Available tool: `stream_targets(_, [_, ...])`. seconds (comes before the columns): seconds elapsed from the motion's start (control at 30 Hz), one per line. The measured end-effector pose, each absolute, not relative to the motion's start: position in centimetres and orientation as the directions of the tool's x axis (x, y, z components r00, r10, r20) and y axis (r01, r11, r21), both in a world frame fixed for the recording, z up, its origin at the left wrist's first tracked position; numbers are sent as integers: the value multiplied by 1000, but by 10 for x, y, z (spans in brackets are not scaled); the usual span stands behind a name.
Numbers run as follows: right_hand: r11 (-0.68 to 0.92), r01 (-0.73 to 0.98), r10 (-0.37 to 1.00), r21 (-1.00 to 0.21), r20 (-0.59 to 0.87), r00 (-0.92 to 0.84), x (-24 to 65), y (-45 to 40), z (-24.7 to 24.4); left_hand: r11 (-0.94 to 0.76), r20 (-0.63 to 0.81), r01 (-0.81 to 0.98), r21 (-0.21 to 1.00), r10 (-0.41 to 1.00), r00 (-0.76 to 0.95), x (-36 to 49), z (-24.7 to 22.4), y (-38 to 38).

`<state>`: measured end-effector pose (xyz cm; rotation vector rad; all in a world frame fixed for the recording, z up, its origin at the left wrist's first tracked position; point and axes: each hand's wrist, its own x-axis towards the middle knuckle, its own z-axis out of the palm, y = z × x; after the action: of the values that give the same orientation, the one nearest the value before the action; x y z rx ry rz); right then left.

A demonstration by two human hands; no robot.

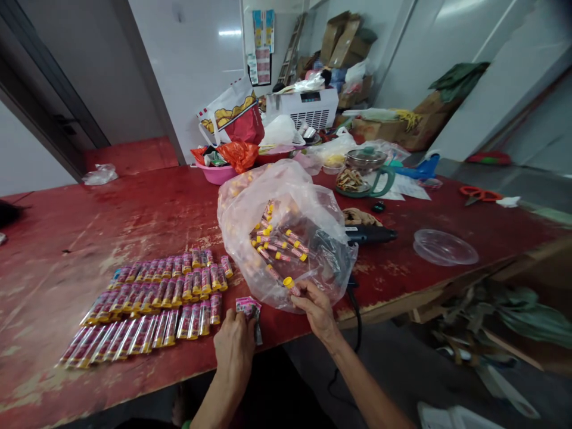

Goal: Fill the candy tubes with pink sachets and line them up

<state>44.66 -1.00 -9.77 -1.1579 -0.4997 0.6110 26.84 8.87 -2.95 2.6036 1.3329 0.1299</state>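
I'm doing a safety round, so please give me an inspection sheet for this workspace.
Surface: red table, paint worn in patches.
Work items: wrapped tubes in three rows at left; loose tubes in an open plastic bag; small wrappers near the front edge.
Clutter: scissors, clear lid, jug, pink basin, black tool.
Grips: left hand at the wrappers, hold unclear; right hand grips a yellow-capped tube.
Cables: black cord hangs over the front edge; plug not visible.
Surroundings: ladder and stacked boxes behind.
Spills: nothing seen.
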Motion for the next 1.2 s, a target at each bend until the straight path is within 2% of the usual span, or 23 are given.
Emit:
stream_targets(0.27, [281, -210, 668, -936, 34, 743, 444, -9, -95, -527, -19, 815, 240, 837, 546, 262, -36, 98])
stream_targets(0.63, [279, -207, 674, -938, 37, 738, 444, -9, -91, -549, -8, 787, 282, 819, 574, 269, -43, 104])
stream_targets(1.0, [267, -172, 675, -948, 57, 736, 447, -9, -97, -595, -10, 766, 245, 788, 615, 266, -40, 105])
stream_targets(1.2, [272, -154, 675, -950, 74, 734, 446, -9, -96, -600, 1, 751, 275, 781, 624, 263, -38, 103])
